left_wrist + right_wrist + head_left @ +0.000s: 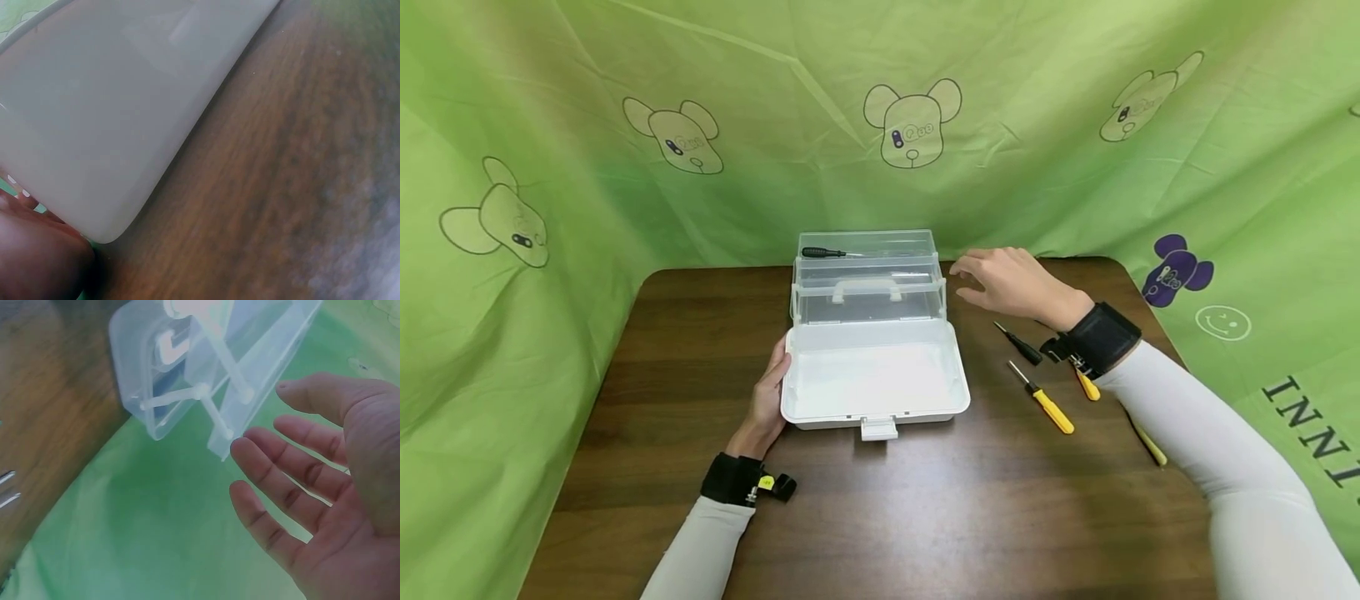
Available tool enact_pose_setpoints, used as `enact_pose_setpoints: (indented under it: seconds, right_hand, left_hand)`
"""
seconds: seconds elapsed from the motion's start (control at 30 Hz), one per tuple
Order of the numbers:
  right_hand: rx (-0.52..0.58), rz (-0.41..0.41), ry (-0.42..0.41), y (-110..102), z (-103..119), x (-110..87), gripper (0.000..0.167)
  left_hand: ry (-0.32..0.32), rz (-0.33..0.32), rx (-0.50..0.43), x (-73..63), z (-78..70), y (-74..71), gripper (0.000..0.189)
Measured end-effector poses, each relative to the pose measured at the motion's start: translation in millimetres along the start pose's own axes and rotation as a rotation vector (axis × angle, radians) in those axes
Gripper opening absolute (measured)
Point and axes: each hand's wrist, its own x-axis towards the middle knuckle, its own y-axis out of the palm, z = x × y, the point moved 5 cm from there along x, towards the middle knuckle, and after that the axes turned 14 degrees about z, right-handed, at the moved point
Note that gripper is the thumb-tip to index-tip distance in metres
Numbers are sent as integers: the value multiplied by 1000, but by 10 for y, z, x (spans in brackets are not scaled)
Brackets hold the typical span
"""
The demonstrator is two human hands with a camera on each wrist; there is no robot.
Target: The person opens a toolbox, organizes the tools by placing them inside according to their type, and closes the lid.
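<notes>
On a dark wooden bench (880,533), an open box (876,379) marks the clock's centre, its white part nearest, with a latch (878,429) at six o'clock and clear tiers (868,312) at twelve. Towards eleven, a black-handled screwdriver (823,252) lies in the tiers. The left hand (767,398) holds the white rim at nine, while the right hand (1011,279), fingers loosely bent, is at two, just beside the tiers. Around three lie another black screwdriver (1024,349), a yellow-handled screwdriver (1052,411) and a second yellow handle (1087,386), partly hidden by the right wrist strap (1105,337). Green cloth (820,196) with printed animal heads (912,129) hangs at twelve, behind the bench
</notes>
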Motion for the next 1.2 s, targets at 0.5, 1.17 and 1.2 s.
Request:
enact_pose_setpoints:
  seconds: [0.5, 1.17, 1.2]
  right_hand:
    - [26, 51, 78, 155, -76, -338, 28]
    - [90, 161, 245, 548, -119, -850, 12]
    - [96, 171, 255, 572, -121, -877, 14]
  left_hand:
    - [-11, -7, 14, 0, -6, -11, 58]
    - [-16, -10, -1, 3, 4, -17, 58]
    - [-18, -10, -2, 0, 7, -19, 58]
